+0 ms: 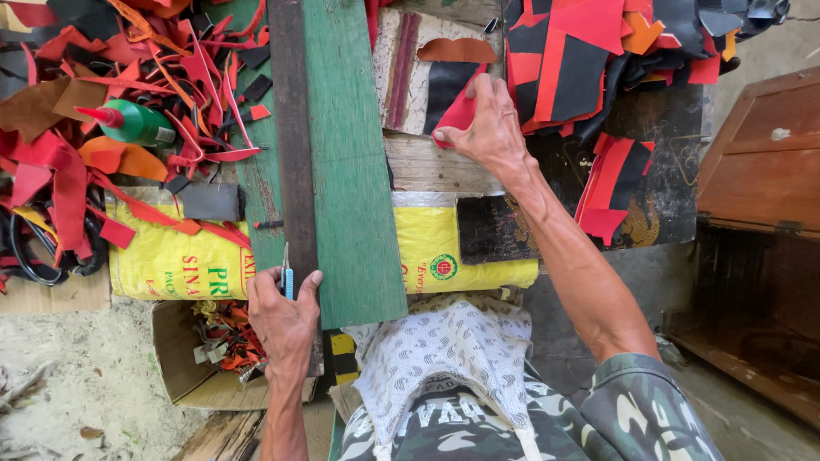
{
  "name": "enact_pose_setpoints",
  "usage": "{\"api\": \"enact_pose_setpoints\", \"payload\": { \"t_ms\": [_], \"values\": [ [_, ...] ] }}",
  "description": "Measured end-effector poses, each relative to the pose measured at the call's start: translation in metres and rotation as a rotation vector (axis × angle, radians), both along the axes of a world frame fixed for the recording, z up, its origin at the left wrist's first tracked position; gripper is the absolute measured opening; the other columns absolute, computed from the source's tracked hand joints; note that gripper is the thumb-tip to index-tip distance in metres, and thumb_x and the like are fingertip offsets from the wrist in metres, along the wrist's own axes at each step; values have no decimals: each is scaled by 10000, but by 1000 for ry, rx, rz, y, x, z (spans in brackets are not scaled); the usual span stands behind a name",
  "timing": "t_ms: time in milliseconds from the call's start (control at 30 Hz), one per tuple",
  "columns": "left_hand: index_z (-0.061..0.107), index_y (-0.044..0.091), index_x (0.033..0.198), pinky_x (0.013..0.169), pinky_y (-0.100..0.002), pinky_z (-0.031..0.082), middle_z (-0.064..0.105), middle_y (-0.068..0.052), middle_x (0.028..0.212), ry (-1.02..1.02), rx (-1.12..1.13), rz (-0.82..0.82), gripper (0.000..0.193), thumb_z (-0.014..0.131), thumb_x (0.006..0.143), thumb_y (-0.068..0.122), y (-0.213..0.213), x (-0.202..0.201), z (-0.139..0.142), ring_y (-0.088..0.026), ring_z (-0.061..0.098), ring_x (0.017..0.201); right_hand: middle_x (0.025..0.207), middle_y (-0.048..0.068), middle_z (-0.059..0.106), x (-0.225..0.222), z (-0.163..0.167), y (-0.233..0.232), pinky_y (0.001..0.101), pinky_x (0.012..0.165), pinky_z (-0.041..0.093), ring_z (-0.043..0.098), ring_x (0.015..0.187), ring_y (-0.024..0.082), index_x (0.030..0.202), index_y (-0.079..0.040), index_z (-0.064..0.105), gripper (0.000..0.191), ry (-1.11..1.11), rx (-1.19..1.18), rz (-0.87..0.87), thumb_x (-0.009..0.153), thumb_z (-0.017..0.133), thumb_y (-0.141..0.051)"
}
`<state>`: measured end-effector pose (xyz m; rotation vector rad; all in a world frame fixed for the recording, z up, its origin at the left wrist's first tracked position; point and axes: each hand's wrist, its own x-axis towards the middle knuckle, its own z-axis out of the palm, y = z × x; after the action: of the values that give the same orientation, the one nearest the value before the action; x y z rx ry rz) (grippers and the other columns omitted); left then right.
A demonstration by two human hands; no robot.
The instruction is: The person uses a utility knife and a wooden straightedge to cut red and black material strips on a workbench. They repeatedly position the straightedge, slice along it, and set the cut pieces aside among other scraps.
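Green plank [354, 171] over yellow sack [175, 260]; left hand [284, 320] fingers pinch blue cutter [288, 275], right hand [487, 128] grips red scrap [461, 113].

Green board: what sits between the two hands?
In the head view, the green board itself spans most of the gap between left hand with its small blue knife and right hand on the red piece.

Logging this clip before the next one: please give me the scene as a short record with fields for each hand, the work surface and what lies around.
left hand: grips a small blue-handled blade at the near end of the green board
right hand: reaches forward, fingers on a red scrap
surface: green board lying over a yellow sack
left side: red and black offcuts, green glue bottle
right side: wooden box
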<state>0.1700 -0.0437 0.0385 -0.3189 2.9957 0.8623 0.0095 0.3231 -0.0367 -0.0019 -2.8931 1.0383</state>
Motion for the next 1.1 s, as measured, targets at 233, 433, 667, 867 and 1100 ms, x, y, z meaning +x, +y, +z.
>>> {"api": "enact_pose_setpoints", "payload": {
  "t_ms": [233, 433, 667, 867, 1100],
  "values": [
    [604, -50, 1055, 756, -467, 484, 595, -188, 972, -38, -36, 4, 511, 878, 823, 314, 1, -1, 0, -366, 609, 868, 1128, 276, 514, 1, -4, -7, 492, 898, 504, 539, 1043, 422, 1147, 62, 459, 851, 29, 16, -3, 646, 1025, -328],
    [599, -47, 1037, 722, -476, 490, 610, -190, 946, -45, -57, -28, 523, 874, 813, 338, 1, -7, 7, -374, 626, 839, 1120, 254, 526, 4, 2, -10, 486, 894, 500, 548, 1041, 420, 1141, 43, 475, 814, 65, 17, -31, 629, 1020, -277],
    [645, -18, 983, 536, -400, 463, 600, -93, 643, -172, 131, -21, 424, 855, 814, 308, -19, -17, 19, -233, 568, 559, 947, 128, 608, 7, 5, -12, 371, 739, 538, 606, 825, 238, 1093, 11, 617, 473, 49, -134, -218, 742, 917, -94],
    [665, 5, 952, 555, -281, 410, 558, 22, 713, -205, 524, 15, 287, 786, 932, 265, -41, -9, 11, -74, 477, 647, 928, 24, 656, 2, 18, -8, 231, 668, 556, 626, 773, 78, 1133, -8, 620, 276, -45, -905, -196, 893, 746, 48],
    [696, 6, 1052, 614, -209, 470, 651, 64, 809, -159, 916, 202, 244, 712, 948, 227, -45, 0, 5, -23, 557, 701, 1041, 36, 650, 7, 27, -54, 228, 843, 559, 631, 921, 90, 1204, 14, 616, 303, 0, -1263, 67, 950, 750, 109]
  ]
}}
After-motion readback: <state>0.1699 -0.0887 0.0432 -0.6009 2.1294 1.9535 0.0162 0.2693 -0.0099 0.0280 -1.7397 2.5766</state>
